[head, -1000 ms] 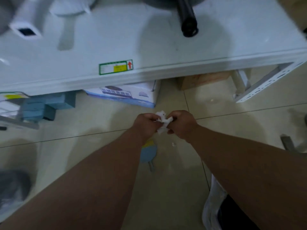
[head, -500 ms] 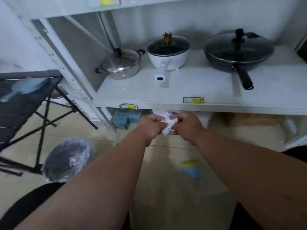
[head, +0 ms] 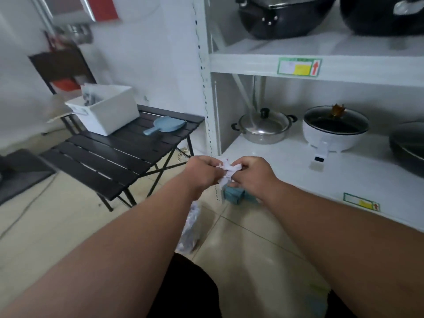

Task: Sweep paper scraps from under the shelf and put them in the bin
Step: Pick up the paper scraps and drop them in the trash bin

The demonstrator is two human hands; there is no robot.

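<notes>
On the head view I see both forearms stretched forward and converging in the middle of the picture. My left hand (head: 203,173) and right hand (head: 250,174) meet knuckle to knuckle, each curled closed around the same wad of white paper scraps (head: 227,168), pinched between them in the air. The wad hangs in front of the shelf (head: 286,161), just off its left front corner and above the tiled floor (head: 247,249). On that shelf stand a steel pot (head: 263,127) and a white cooker (head: 335,129); dark pans sit on the level above. To the left stands a black slatted bench (head: 119,152) carrying a white box (head: 107,109) and a blue dustpan (head: 165,125). Below my left wrist a crumpled clear bag (head: 191,226) shows on the floor; I cannot tell whether it lines the bin. A teal box (head: 234,195) sits under the shelf, partly hidden by my right hand.

Against the frame half a second ago, my hands keep the same closed grip on the scraps, but the view has swung up and to the left: the bench now fills the left middle, the upper level has come into sight, and the dark round bin seen at lower left before is gone from view. A second ago I was looking straight down at the shelf edge and floor.
</notes>
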